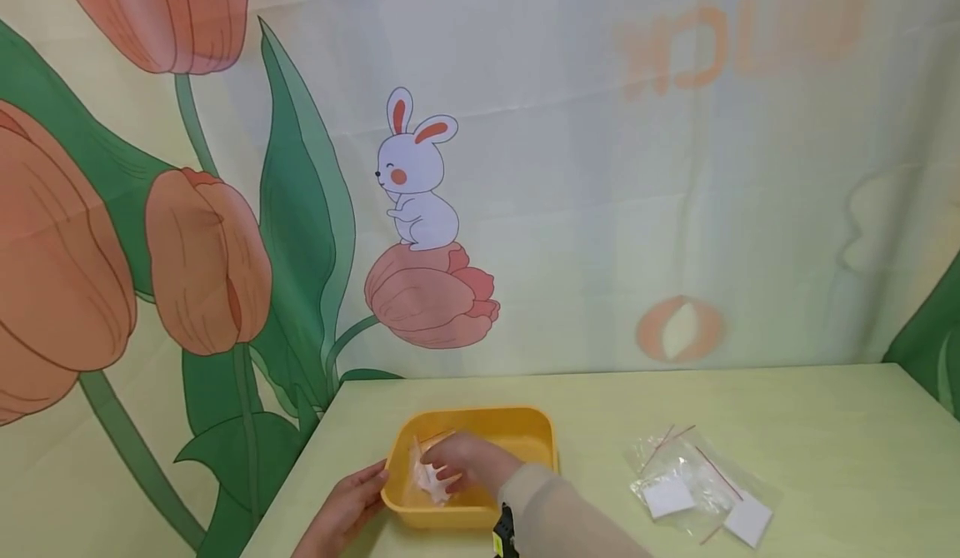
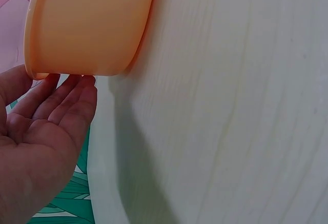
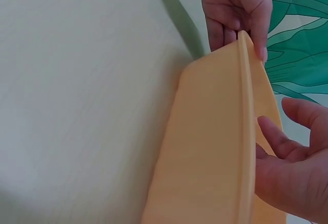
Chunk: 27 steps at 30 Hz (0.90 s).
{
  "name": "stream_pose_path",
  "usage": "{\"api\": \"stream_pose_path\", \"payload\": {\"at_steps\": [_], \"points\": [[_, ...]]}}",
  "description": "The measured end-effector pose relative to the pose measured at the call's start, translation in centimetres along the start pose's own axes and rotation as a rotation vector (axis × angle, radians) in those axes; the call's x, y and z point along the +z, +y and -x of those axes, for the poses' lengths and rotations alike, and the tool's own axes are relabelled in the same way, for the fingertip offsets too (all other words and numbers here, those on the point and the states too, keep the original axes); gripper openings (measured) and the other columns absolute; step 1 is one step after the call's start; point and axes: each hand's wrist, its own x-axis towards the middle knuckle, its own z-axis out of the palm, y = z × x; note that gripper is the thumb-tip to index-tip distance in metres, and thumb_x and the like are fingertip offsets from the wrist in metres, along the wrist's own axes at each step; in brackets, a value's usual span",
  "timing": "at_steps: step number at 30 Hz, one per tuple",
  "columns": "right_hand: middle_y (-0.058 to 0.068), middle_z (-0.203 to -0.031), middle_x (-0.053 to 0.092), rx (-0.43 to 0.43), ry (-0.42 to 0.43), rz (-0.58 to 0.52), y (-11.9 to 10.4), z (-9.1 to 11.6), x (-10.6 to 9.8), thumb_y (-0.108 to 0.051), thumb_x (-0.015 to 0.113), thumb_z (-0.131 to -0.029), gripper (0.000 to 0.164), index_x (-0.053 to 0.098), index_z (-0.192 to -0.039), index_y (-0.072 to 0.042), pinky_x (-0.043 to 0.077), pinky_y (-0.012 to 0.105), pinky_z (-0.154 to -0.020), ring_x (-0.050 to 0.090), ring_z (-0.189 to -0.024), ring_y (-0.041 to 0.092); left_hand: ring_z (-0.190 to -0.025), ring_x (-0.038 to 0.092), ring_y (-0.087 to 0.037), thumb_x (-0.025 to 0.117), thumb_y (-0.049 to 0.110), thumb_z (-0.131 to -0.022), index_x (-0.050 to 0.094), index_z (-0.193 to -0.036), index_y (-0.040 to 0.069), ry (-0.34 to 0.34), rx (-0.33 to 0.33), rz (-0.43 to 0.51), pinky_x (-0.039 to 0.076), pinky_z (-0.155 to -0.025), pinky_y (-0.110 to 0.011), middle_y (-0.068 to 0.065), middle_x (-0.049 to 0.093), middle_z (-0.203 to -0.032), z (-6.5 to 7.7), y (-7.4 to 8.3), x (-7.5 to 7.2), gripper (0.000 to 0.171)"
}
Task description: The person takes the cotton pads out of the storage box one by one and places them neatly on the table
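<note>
In the head view a yellow plastic basin (image 1: 525, 435) stands on the table, with a crumpled clear plastic bag (image 1: 426, 481) inside its left part. My left hand (image 1: 348, 501) holds the basin's left end, the thumb at the rim and the fingers against the outer wall. The left wrist view shows that hand (image 2: 46, 126) beneath the basin's end wall (image 2: 97, 24). Reaching into the basin, my right hand (image 1: 474, 460) is over the bag. In the right wrist view the right hand (image 3: 294, 160) has thumb and fingers apart, with nothing visible between them; the bag is hidden there.
To the right of the basin, clear zip bags (image 1: 693, 466) with red seal strips lie overlapping, with white cards (image 1: 669, 496) in them. A pale table (image 1: 592, 400) meets a printed tulip-and-rabbit curtain (image 1: 540, 208) at the back. A dark watch (image 1: 506, 533) appears near the right sleeve (image 1: 558, 508).
</note>
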Motion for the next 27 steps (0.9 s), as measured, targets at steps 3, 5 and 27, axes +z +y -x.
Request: {"api": "stream_pose_path", "payload": {"at_steps": [3,5,27], "points": [[0.024,-0.131,0.063,0.007,-0.008,0.017,-0.1,0.1,0.3,-0.014,0.067,-0.096,0.034,0.064,-0.122,0.007,0.055,0.05,-0.109,0.06,-0.12,0.039,-0.127,0.064,-0.033,0.048,0.015,-0.109,0.042,-0.148,-0.014,-0.003,0.0,-0.016,0.058,-0.105,-0.046,-0.034,0.045,-0.152,0.0,0.1,0.0,0.049],[0.026,-0.135,0.062,0.013,-0.016,0.021,-0.1,0.0,0.6,-0.014,0.067,-0.096,0.038,0.062,-0.126,0.009,0.053,0.052,-0.111,0.058,-0.126,0.041,-0.128,0.063,-0.035,0.048,0.016,-0.109,0.042,-0.148,-0.014,-0.003,-0.003,-0.02,0.057,-0.106,-0.047,-0.034,0.044,-0.153,0.0,0.1,-0.1,0.049],[0.015,-0.082,0.075,-0.185,0.286,-0.06,-0.1,0.3,1.2,0.006,0.066,-0.093,0.003,0.067,-0.096,0.007,0.064,0.027,-0.065,0.067,-0.063,0.011,-0.122,0.067,-0.027,0.049,0.015,-0.109,0.044,-0.148,-0.012,0.006,-0.014,-0.013,0.058,-0.105,-0.045,-0.031,0.045,-0.153,-0.3,-0.1,-0.2,0.048]]}}
